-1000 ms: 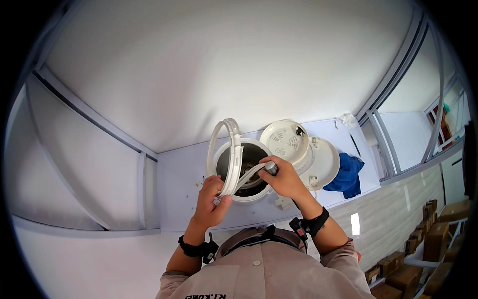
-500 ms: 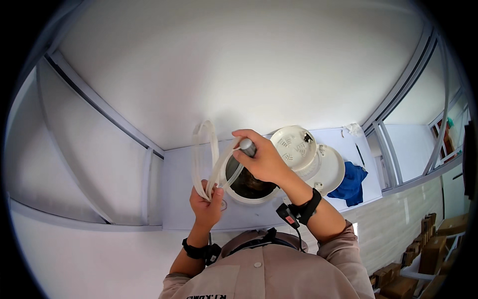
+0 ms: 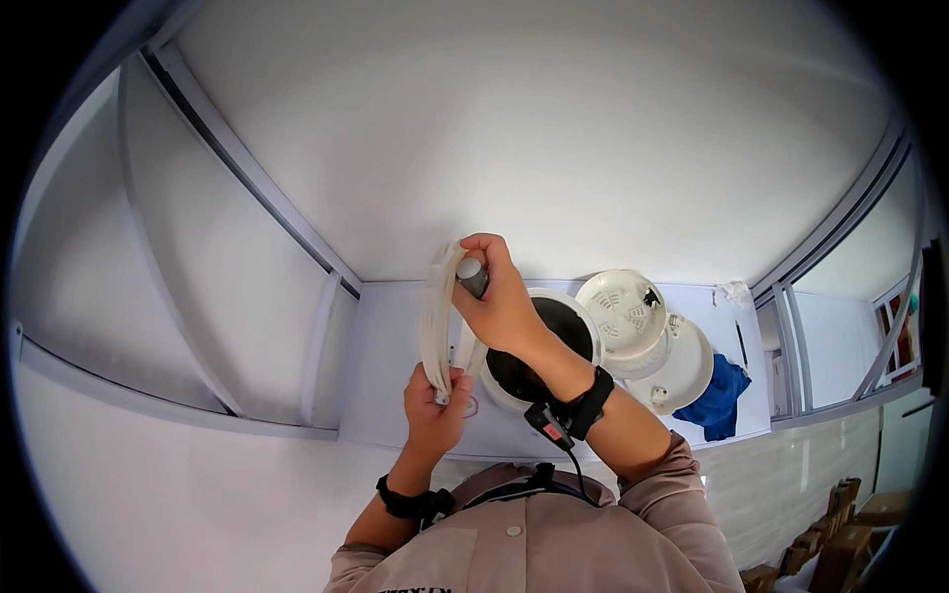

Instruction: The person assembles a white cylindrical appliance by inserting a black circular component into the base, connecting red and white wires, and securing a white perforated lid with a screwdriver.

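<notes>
White ring (image 3: 435, 316) swung to the left of the pot (image 3: 599, 346) and turned nearly edge-on

Head view. As I watched from the room, the white ring no longer stood over the pot's left rim as it had a second earlier. It was held in the air, above the desk (image 3: 381, 381) and left of the pot, its broad loop now presented as a narrow upright band.

Left hand (image 3: 435, 410): clamped on the lower end of the ring, thumb and fingers pinching it from both sides.

Right hand (image 3: 494, 296): closed around a grey cylinder (image 3: 474, 278), with fingertips at the upper end of the ring. It had moved up and leftward from the pot's opening. What lay beneath the palm could not be told.

Effect on the work: the ring was, in my judgement, being handled free of the pot, supported by both hands. The dark opening was uncovered by the ring, though the right forearm crossed above it.

Surroundings: the vented lid (image 3: 618, 308), the flat cream cover (image 3: 689, 371) and the blue cloth (image 3: 719, 403) kept their places to the right of the pot. The vented lid overlapped the cover; the cloth lay against the cover's far side.
</notes>
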A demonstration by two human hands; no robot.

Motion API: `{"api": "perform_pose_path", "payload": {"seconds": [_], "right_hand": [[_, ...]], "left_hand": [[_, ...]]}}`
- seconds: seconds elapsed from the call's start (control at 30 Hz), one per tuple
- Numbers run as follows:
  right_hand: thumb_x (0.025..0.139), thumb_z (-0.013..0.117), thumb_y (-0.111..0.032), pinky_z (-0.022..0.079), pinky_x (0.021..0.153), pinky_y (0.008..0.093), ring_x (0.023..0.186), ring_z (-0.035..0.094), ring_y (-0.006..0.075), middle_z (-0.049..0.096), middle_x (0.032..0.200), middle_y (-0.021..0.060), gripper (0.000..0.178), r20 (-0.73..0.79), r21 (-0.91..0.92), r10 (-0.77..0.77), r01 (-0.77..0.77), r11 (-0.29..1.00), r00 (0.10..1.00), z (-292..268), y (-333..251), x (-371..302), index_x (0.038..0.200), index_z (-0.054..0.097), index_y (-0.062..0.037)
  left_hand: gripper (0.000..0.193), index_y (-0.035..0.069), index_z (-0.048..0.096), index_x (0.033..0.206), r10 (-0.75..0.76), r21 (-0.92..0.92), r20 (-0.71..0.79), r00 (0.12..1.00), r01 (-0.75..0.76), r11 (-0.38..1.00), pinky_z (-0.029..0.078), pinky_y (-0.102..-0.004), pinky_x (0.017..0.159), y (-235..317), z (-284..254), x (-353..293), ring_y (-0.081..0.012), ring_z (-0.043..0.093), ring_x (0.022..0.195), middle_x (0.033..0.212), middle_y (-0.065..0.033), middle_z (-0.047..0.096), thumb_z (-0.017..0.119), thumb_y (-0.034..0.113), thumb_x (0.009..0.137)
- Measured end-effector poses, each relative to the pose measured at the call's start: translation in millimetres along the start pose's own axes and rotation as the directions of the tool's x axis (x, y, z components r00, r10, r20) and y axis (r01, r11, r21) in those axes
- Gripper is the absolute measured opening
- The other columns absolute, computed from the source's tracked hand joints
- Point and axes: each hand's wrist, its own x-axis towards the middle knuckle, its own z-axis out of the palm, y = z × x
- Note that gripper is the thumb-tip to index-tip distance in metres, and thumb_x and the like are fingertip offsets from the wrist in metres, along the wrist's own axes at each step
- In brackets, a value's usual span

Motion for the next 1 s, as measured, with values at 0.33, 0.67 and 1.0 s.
{"api": "perform_pose_path", "payload": {"seconds": [0.33,0.67,1.0], "right_hand": [[0.092,0.075,-0.005,0.052,0.076,0.0314,0.084,0.061,0.0143,0.066,0.098,0.0073,0.043,-0.087,-0.007,0.051,-0.051,0.999,0.995,2,-8,11,0.126,0.048,-0.0048],[0.091,0.075,-0.007,0.051,0.064,0.0295,0.067,0.06,0.0114,0.066,0.077,0.0026,0.015,-0.132,-0.105,0.151,-0.166,0.981,0.98,-5,-31,17,0.101,0.065,-0.0021],[0.091,0.073,-0.006,0.05,0.067,0.0304,0.069,0.058,0.0107,0.065,0.077,0.0016,0.018,0.01,-0.072,0.217,-0.216,0.974,0.976,-11,-13,19,0.108,0.069,-0.0047]], "left_hand": [[0.018,0.004,0.058,0.1,-0.003,-0.043,0.05,0.999,0.005,0.999,0.046,-0.0252,0.054,20,6,7,-0.0061,0.058,0.06,0.084,-0.0014,0.064,0.076,0.009,0.099],[0.016,0.005,0.062,0.1,0.003,-0.016,0.101,0.995,-0.002,1.0,0.045,-0.0257,0.066,6,4,4,-0.0073,0.053,0.07,0.082,-0.0009,0.063,0.077,0.008,0.097],[0.015,0.004,0.061,0.099,-0.113,-0.061,0.026,0.993,0.114,0.992,0.046,-0.0259,0.061,14,11,3,-0.0066,0.057,0.065,0.079,-0.0007,0.063,0.074,0.011,0.101]]}}
